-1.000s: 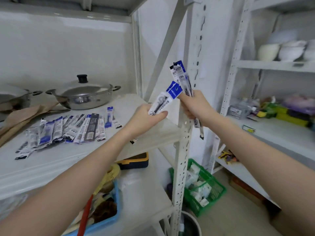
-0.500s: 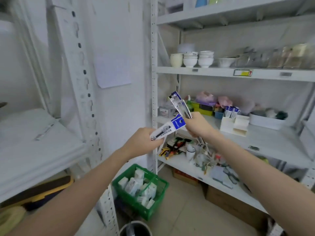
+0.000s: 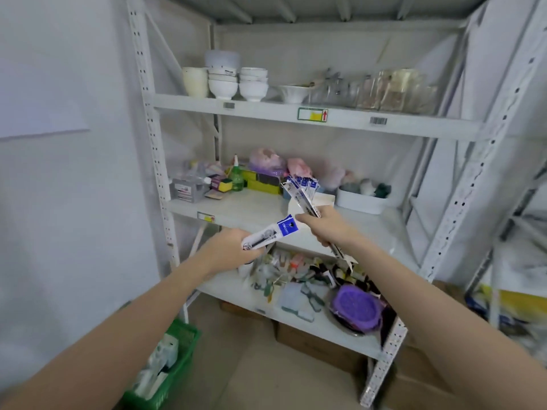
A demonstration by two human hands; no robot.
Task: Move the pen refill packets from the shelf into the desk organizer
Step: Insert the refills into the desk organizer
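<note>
One pen refill packet [image 3: 270, 235], white with a blue header card, is held in the left hand [image 3: 233, 250], its blue end tilted up and to the right; the fingers are closed around its lower, white end. A small bundle of further refill packets [image 3: 302, 199] is gripped in the right hand [image 3: 327, 227], the fingers clamped around the middle so the blue-topped ends point up and left while the thin tails stick out below the wrist. Both hands are raised in front of a white metal shelving unit [image 3: 154, 161], with the blue tip of the left packet just beside the right hand's knuckles. Directly behind the right hand, on the middle shelf, stands a white desk organizer [image 3: 324, 201] with more blue-topped packets [image 3: 307, 182] standing upright in it. A white tub [image 3: 359, 202] sits just beside the organizer on the right. On the upper shelf are stacked white bowls [image 3: 236, 84] and glass jars [image 3: 393, 90]. The lower shelf holds a jumble of small things and a purple lid [image 3: 355, 309]. A green basket [image 3: 177, 365] stands on the floor at the lower left.
</note>
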